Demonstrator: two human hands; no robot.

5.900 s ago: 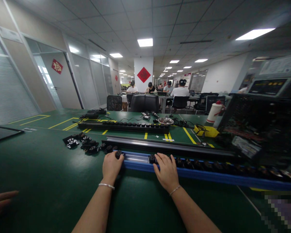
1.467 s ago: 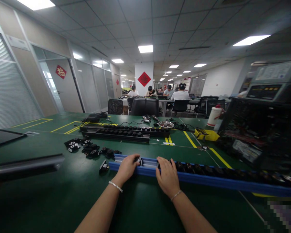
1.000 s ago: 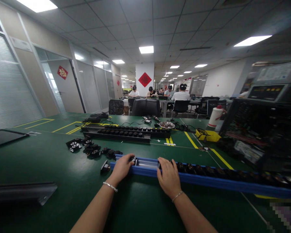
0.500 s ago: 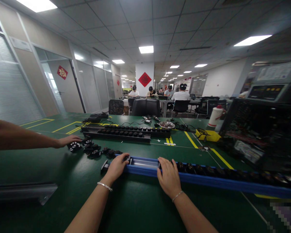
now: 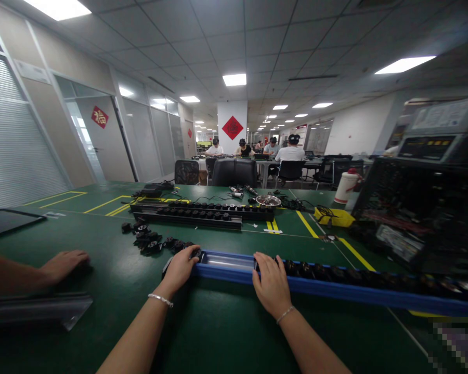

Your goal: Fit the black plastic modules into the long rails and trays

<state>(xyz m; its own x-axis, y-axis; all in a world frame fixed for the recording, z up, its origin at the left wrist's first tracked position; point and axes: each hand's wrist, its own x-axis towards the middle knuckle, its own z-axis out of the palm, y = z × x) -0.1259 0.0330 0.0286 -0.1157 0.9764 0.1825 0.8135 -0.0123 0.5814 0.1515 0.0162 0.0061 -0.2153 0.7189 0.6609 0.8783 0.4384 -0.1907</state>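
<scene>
A long blue rail [image 5: 335,292] lies across the green table in front of me, its right part filled with several black socket modules [image 5: 315,271]. My right hand [image 5: 271,283] rests on the rail, fingers curled over the leftmost seated module. My left hand [image 5: 180,266] is at the rail's left end, fingers closed around a black module [image 5: 195,253] there. A heap of loose black modules [image 5: 150,240] lies just left of the rail's end.
Another person's hand [image 5: 62,264] lies on the table at far left, beside a grey metal rail [image 5: 35,309]. Two black rails with modules [image 5: 203,212] lie farther back. A yellow item [image 5: 333,217], a white bottle [image 5: 343,188] and a black machine [image 5: 421,208] stand at right.
My left hand slid left along the blue rail to its end. The other person's hand reached into the loose modules, then drew back to the table's near left; some modules left the heap.
</scene>
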